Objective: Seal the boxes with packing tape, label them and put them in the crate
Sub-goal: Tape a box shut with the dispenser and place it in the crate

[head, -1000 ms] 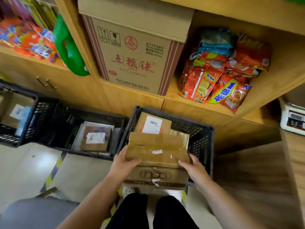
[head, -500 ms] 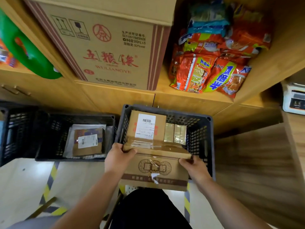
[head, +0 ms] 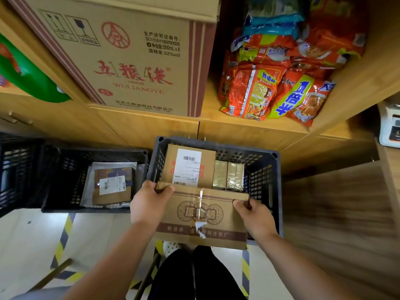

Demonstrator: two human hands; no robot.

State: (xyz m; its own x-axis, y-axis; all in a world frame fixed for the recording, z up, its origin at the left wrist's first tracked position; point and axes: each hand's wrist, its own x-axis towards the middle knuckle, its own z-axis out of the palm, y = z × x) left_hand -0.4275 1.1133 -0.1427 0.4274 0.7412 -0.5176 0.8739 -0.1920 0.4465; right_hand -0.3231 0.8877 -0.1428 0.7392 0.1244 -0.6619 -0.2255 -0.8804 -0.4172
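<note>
Head view: placing step, I judge. Left hand (head: 149,204) and right hand (head: 255,219) each grip one end of the taped box (head: 201,217), fingers curled over its top edge. It is held tilted above the near rim of the crate (head: 275,191). A labelled box (head: 190,167) lies at the crate's far side. Next: ease it forward and down into the near gap. Fit looks tight. I see no label on its facing side.
</note>
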